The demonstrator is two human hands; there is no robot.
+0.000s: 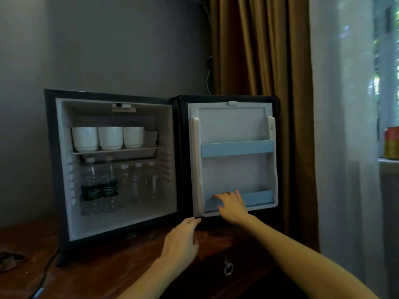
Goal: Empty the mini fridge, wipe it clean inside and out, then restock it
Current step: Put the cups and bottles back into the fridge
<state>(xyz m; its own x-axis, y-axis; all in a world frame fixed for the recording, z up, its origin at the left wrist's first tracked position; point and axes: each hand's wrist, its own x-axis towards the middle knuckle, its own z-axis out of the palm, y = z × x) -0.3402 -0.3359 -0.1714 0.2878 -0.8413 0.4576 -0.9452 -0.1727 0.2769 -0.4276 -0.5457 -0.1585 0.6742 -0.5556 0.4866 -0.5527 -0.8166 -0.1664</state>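
Mini fridge [54,169] stands on the wooden counter [108,266], against the grey wall. Its door [232,126] is swung fully open to the right, inner liner facing the camera.

Interior, upper wire shelf [116,151]: three white cups [110,138] in a row, side by side.

Interior, floor: two dark-labelled water bottles [91,190] upright at front left. Three smaller clear bottles [138,182] upright behind them and to the right (labels too blurred to read).

Door liner: upper blue rail [237,148] and lower blue rail [261,198]. No items visible in either door pocket.

Right hand [232,206]: arm stretched forward, fingers spread and laid on the left part of the lower blue rail. Grip wide, holding nothing.

Left hand [180,238]: hovers over the counter, fingertips just beside the bottom hinge-side corner of the door. Whether they touch it, cannot tell. Fingers relaxed and nearly straight, grip wide, holding nothing.

Surroundings: brown curtain [259,50] behind the door, sheer white curtain [345,104] to its right. A red and yellow can [391,143] stands on the window ledge at far right, well apart from the fridge. A dark cable [46,270] runs across the counter at the fridge's front left corner. A metal ring [228,269] hangs on the counter front below the hands.
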